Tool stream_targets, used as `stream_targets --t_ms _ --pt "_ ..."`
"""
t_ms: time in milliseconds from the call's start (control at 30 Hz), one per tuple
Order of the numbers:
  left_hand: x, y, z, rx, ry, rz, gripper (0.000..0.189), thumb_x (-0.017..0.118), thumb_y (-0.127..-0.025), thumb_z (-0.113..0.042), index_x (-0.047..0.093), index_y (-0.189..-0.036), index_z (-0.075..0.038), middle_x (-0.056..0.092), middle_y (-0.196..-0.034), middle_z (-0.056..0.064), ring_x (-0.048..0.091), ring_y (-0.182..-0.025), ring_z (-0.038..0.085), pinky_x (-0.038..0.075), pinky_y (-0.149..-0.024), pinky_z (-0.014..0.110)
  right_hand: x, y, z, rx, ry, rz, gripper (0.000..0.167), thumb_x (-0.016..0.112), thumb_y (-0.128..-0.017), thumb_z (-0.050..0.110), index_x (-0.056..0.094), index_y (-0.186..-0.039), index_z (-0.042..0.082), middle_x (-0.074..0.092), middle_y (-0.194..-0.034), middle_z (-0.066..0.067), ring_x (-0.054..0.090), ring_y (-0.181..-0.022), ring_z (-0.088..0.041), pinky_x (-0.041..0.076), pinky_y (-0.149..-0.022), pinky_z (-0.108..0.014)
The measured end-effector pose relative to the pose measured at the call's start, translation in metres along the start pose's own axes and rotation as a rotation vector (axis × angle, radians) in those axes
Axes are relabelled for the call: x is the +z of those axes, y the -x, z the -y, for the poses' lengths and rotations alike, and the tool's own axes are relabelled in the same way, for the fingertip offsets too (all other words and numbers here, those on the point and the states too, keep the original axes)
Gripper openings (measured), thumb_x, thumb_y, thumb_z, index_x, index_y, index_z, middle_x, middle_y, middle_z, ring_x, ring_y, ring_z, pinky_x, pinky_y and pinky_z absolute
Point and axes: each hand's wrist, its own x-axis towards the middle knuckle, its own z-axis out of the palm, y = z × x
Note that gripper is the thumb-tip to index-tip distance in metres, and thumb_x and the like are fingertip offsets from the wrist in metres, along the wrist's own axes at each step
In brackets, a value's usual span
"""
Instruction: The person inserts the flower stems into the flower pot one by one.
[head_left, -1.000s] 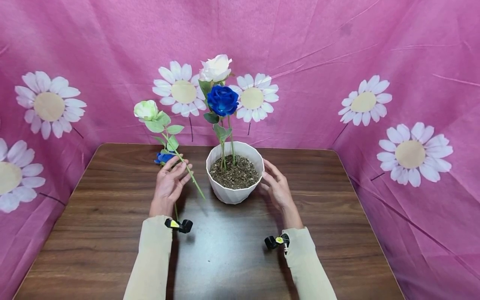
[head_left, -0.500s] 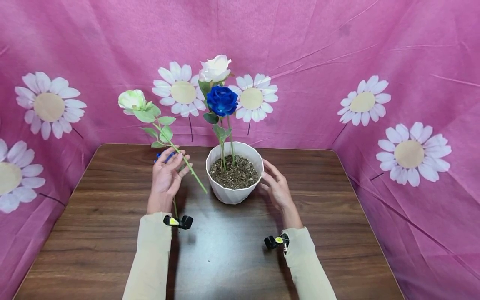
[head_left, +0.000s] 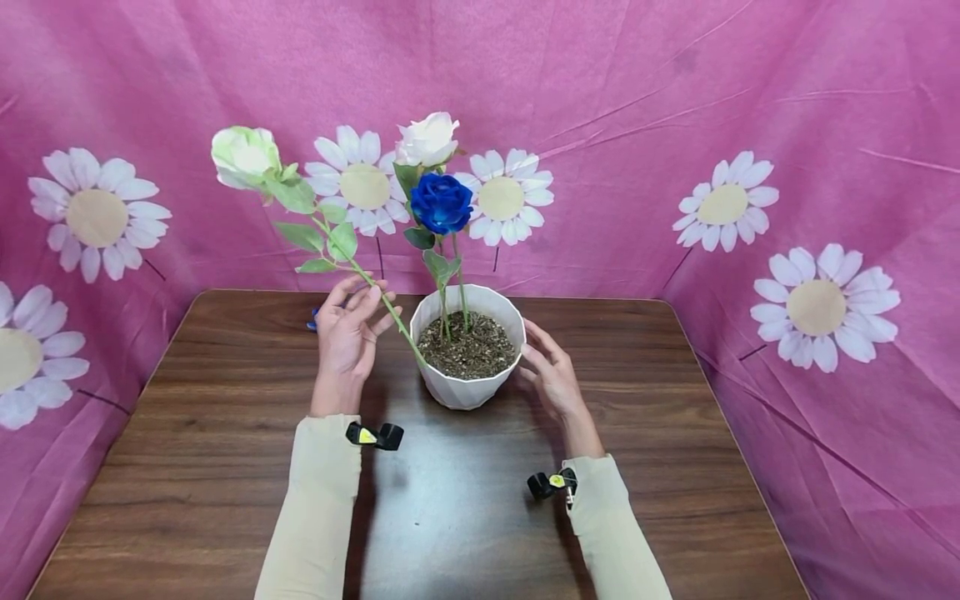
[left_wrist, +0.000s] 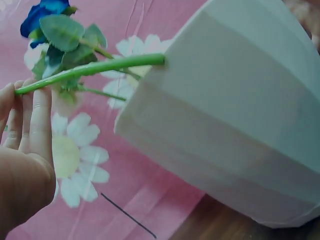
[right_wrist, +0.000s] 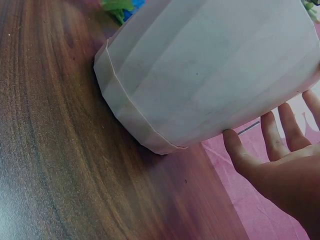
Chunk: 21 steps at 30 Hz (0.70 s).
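My left hand pinches the green stem of a white-green artificial rose between thumb and fingers. The rose leans up to the left, and its lower stem end overlaps the front-left rim of a white faceted flowerpot. In the left wrist view the stem's cut end shows against the pot's rim. On the pot's right side rest the fingertips of my right hand, fingers loosely spread. Dark soil fills the pot, where a blue rose and a white rose stand upright.
Behind my left hand, a bit of another blue flower shows on the brown wooden table; the hand hides most of it. A pink cloth printed with white daisies surrounds the table at the back and sides.
My left hand first drew slightly left, then rose and moved right, bringing the white-green rose's stem end to the pot's rim. Its bloom swung up and left. My right hand stays at the pot.
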Motion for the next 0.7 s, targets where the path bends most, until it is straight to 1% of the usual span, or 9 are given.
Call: stream_targets --t_ms 100,233,333,433,567,700 --pt "0.008 0.0 0.0 0.009 0.012 0.015 0.016 0.06 -0.095 0.013 0.067 -0.103 0.0 0.073 -0.094 0.016 0.073 -0.078 0.024 0.062 -0.069 0.04 0.0 0.0 0.0 -0.005 0.002 0.005 0.053 0.048 -0.102 -0.001 0.036 -0.153 -0.004 0.039 -0.149 -0.026 0.056 -0.116 -0.019 0.048 -0.099 -0.05" --pt "0.018 0.0 -0.001 0.028 0.012 0.048 0.018 0.062 -0.093 0.013 0.069 -0.1 -0.002 0.073 -0.091 0.015 0.073 -0.078 0.025 0.063 -0.07 0.042 0.0 0.0 0.0 -0.009 0.001 0.002 0.053 0.049 -0.102 -0.001 0.037 -0.153 -0.004 0.041 -0.148 -0.025 0.057 -0.115 -0.019 0.049 -0.099 -0.049" --pt "0.026 0.001 -0.001 0.045 -0.01 0.075 0.021 0.062 -0.092 0.015 0.07 -0.098 -0.004 0.074 -0.089 0.014 0.073 -0.077 0.023 0.063 -0.068 0.04 0.0 0.0 0.0 -0.01 0.001 0.002 0.053 0.049 -0.102 -0.001 0.036 -0.153 -0.004 0.042 -0.148 -0.024 0.057 -0.115 -0.019 0.049 -0.099 -0.05" --pt "0.034 0.002 0.001 0.044 -0.023 0.104 0.025 0.061 -0.092 0.017 0.072 -0.096 -0.005 0.074 -0.089 0.014 0.074 -0.075 0.022 0.063 -0.067 0.036 0.0 0.0 0.0 -0.008 -0.001 0.003 0.053 0.049 -0.102 -0.001 0.037 -0.153 -0.004 0.042 -0.148 -0.024 0.057 -0.116 -0.02 0.048 -0.1 -0.052" --pt "0.044 0.003 0.006 0.033 -0.064 0.146 0.032 0.057 -0.092 0.02 0.073 -0.093 -0.008 0.075 -0.088 0.012 0.074 -0.076 0.02 0.062 -0.069 0.033 0.0 0.001 0.0 -0.002 0.003 0.001 0.053 0.05 -0.102 0.001 0.038 -0.153 -0.002 0.043 -0.149 -0.023 0.056 -0.117 -0.02 0.047 -0.1 -0.053" --pt "0.052 0.003 0.012 0.028 -0.142 0.176 0.041 0.055 -0.092 0.023 0.075 -0.09 -0.013 0.076 -0.088 0.007 0.073 -0.077 0.017 0.063 -0.07 0.033 0.0 0.001 0.0 0.002 0.013 0.001 0.053 0.05 -0.102 0.002 0.038 -0.153 -0.002 0.044 -0.149 -0.022 0.055 -0.118 -0.021 0.048 -0.098 -0.051"
